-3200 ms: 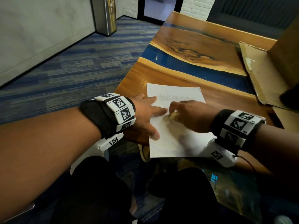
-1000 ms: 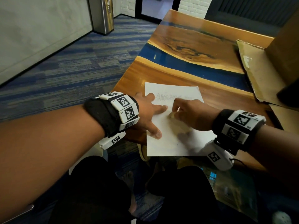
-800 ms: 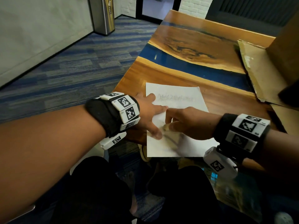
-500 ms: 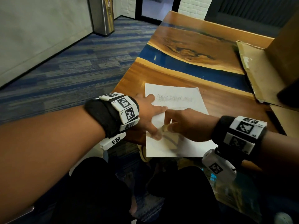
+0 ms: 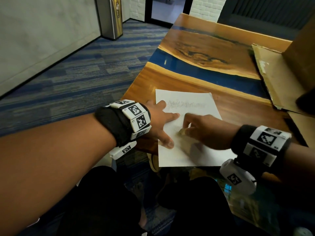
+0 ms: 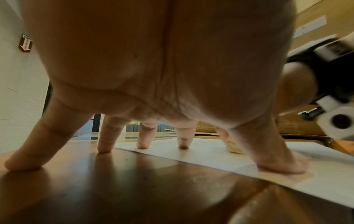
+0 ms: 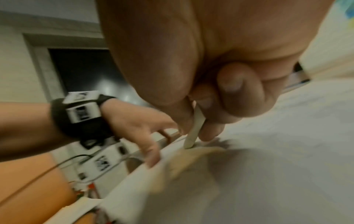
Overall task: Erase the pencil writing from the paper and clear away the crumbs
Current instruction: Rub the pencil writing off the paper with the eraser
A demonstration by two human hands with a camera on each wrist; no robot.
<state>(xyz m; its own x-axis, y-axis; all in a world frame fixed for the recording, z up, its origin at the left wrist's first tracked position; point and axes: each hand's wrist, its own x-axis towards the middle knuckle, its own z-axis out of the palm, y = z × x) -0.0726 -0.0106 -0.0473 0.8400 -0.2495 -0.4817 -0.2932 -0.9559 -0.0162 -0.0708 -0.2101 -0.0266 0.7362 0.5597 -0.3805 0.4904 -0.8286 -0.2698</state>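
On the wood-and-blue-resin table (image 5: 196, 79), the thin paper (image 5: 201, 155) lies at the near edge. My left hand (image 5: 158, 123) pins it with spread, straight fingers; my right hand (image 5: 204, 130) pinches the small soft eraser (image 7: 193, 131) against the light, crease-prone sheet.

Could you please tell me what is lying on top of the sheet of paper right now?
On the paper: left hand fingertips, the eraser pinched by the right hand, and pencil writing. Marks beneath the hands are hidden.
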